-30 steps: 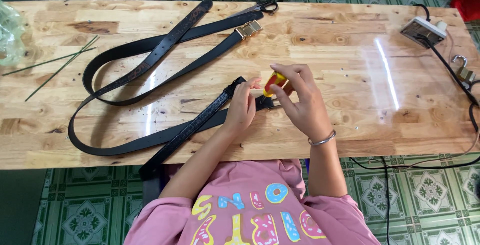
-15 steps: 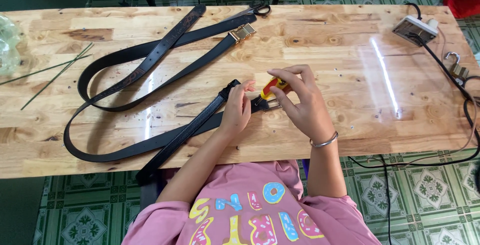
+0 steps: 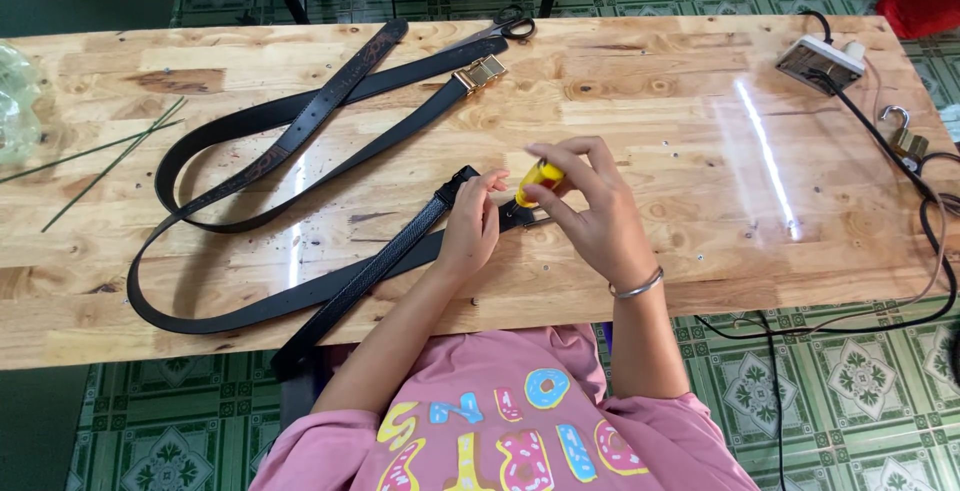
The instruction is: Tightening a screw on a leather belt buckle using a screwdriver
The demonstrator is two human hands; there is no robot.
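My right hand [image 3: 590, 211] grips a small yellow-handled tool [image 3: 538, 179], its tip down at the end of a black textured belt [image 3: 385, 261]. My left hand [image 3: 470, 226] presses on that belt end, fingers on the strap near its black buckle end [image 3: 460, 179]. The belt runs from the hands down to the left and hangs over the near edge of the wooden table [image 3: 660, 101].
Two more black belts [image 3: 300, 141] lie looped at the left, one with a gold buckle [image 3: 478, 73]. Scissors [image 3: 510, 26] lie at the far edge. A power strip [image 3: 820, 61] with cables and a padlock [image 3: 905, 136] sit at right. Thin green stalks [image 3: 110, 151] lie at left.
The view has shifted slightly. My right hand has tipped the yellow tool a little at the belt end; my left hand stays on the strap.
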